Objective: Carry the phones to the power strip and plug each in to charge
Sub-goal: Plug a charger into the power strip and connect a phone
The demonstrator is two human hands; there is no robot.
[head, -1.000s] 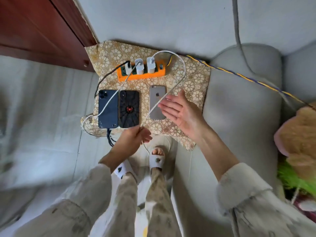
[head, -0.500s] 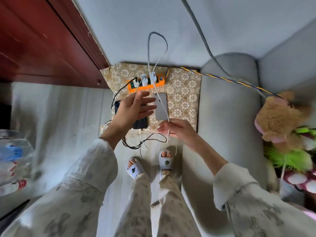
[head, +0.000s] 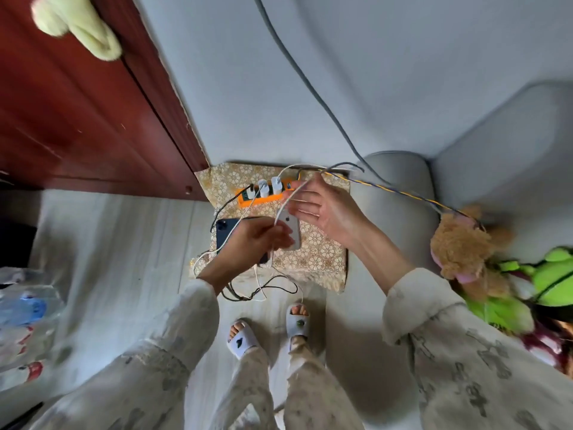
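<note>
An orange power strip (head: 263,198) with white chargers (head: 276,185) lies on a patterned cloth (head: 313,251) on the floor. A dark blue phone (head: 224,232) and a silver phone (head: 293,232) rest on the cloth below the strip. My left hand (head: 255,242) hovers between them and pinches a white charging cable (head: 283,207). It hides whatever lies under it. My right hand (head: 324,206) is raised over the strip's right end and holds the same cable's loop at the fingertips. The cable runs back to a charger.
A red wooden cabinet (head: 77,119) stands at left and a grey sofa arm (head: 393,212) at right, with plush toys (head: 465,243) beside it. Black cable loops (head: 263,288) lie by my slippered feet (head: 297,319). A grey cord (head: 310,85) hangs on the wall. Bagged bottles (head: 24,321) sit far left.
My right hand rose from near the cloth's front edge to above the strip, taking the cable loop along. My left hand dropped lower and closed on the cable. The view pulled back.
</note>
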